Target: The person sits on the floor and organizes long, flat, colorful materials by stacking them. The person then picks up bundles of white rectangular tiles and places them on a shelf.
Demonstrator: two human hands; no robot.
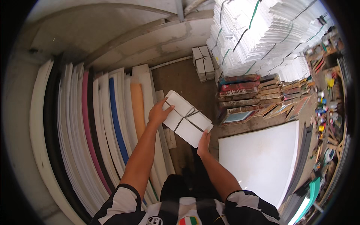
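Between my two hands is a bundle of white sheets [179, 104], tied crosswise with dark cord that is knotted near the middle. My left hand [159, 111] grips its left end, with the thumb lying over the top sheet. At the right lower corner, my right hand [204, 142] holds the edge, thumb on top and the other fingers hidden beneath. The bundle is tilted, held above the brown floor [168, 77]. Farther off on the floor stands a similar tied stack of white sheets [203, 64], beside the tall pile.
Large upright sheets [107, 123] in white, black, pink, blue and tan lean along my left. Tall tied white stacks [255, 33] rise at the far right above wooden frames [240, 90]. A big white board [258, 157] lies to my right. Cluttered shelving [330, 112] lines the right edge.
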